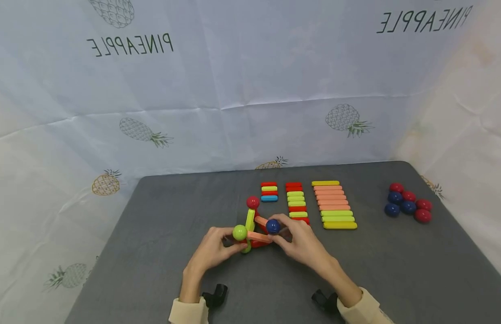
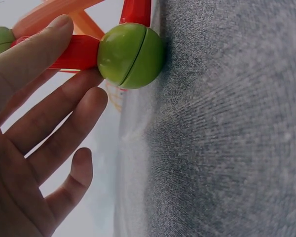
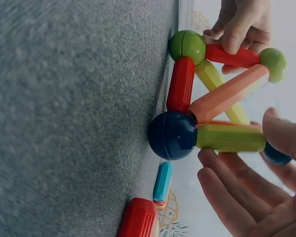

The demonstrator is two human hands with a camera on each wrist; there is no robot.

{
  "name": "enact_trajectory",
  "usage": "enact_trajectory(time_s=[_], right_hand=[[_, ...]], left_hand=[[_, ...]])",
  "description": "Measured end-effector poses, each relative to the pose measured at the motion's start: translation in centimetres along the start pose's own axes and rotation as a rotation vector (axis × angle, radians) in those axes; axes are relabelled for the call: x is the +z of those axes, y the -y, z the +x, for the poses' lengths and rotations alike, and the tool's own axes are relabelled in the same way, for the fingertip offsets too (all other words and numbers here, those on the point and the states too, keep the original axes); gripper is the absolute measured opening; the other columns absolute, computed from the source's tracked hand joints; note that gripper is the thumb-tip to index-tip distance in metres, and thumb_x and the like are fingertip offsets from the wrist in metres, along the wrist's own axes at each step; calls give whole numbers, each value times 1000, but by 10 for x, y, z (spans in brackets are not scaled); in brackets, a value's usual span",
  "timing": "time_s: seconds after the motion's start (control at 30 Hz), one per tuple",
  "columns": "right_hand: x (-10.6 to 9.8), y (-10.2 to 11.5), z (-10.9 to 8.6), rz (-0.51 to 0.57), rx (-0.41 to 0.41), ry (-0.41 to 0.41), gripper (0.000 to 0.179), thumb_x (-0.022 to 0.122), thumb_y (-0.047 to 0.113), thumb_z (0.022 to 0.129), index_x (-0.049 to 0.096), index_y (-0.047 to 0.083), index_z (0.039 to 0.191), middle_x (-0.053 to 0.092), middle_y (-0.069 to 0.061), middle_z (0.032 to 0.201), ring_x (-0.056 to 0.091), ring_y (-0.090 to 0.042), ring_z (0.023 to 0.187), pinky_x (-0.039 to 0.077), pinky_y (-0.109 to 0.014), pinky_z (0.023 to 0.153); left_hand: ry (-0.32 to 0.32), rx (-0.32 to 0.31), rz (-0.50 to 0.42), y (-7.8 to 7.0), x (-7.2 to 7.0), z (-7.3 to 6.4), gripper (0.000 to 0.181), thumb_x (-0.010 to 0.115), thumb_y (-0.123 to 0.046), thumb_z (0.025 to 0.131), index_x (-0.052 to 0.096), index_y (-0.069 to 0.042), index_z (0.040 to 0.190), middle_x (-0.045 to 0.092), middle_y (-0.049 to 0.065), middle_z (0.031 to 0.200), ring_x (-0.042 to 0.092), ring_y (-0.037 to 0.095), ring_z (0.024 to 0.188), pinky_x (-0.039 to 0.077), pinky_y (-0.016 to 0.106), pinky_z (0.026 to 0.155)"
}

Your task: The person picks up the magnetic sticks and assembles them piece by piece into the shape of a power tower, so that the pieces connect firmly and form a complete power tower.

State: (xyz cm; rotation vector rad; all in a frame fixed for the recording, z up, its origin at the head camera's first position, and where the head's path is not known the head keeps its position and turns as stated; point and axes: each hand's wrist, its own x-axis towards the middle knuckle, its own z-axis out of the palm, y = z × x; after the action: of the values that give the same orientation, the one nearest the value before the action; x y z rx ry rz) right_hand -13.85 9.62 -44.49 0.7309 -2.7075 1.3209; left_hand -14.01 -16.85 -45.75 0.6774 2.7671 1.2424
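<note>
A small frame of magnetic rods and balls stands on the table between both hands. My left hand pinches an upright red rod between a lower green ball and an upper green ball. At the opposite corner, the thumb and fingers of my right hand hold the upper blue ball, close to the top of a lime rod. That rod meets a lower blue ball on the table. An orange rod slants across this side. A red ball tops the far corner.
Behind the frame lie short rods in a column, then more red and lime rods, then longer orange, lime and yellow rods. Several red and blue balls sit at the right. A pineapple-print cloth hangs behind the table.
</note>
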Motion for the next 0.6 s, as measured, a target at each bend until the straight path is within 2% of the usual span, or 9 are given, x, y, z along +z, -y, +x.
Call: enact_trajectory(time_s=[0.17, 0.3, 0.43, 0.6], right_hand=[[2, 0, 0, 6, 8, -24, 36, 79, 14, 90, 63, 15, 122, 75, -7, 108, 76, -12, 81, 61, -24, 75], [-1, 0, -1, 17, 4, -1, 37, 79, 15, 90, 63, 15, 123, 75, -7, 108, 75, -11, 80, 61, -22, 74], [-7, 1, -2, 33, -7, 88, 46, 80, 12, 88, 60, 10, 130, 75, -6, 104, 71, -6, 78, 58, -18, 74], [-17, 0, 0, 49, -16, 206, 55, 81, 10, 86, 57, 3, 135, 75, -4, 98, 69, -3, 78, 59, -19, 75]], left_hand=[[0, -2, 0, 0, -2, 1, 16, 83, -26, 86, 78, -17, 99, 78, -6, 89, 69, 4, 80, 56, 26, 73], [5, 6, -4, 2, -2, 2, 16, 84, -25, 86, 78, -18, 99, 78, -6, 89, 68, 3, 80, 57, 27, 73], [29, 17, -25, 4, 0, 2, 21, 84, -25, 85, 74, -19, 102, 74, -6, 92, 65, 6, 81, 56, 27, 75], [64, 8, -45, 6, 2, 2, 29, 85, -27, 85, 66, -19, 106, 65, -5, 91, 55, 13, 77, 47, 23, 70]])
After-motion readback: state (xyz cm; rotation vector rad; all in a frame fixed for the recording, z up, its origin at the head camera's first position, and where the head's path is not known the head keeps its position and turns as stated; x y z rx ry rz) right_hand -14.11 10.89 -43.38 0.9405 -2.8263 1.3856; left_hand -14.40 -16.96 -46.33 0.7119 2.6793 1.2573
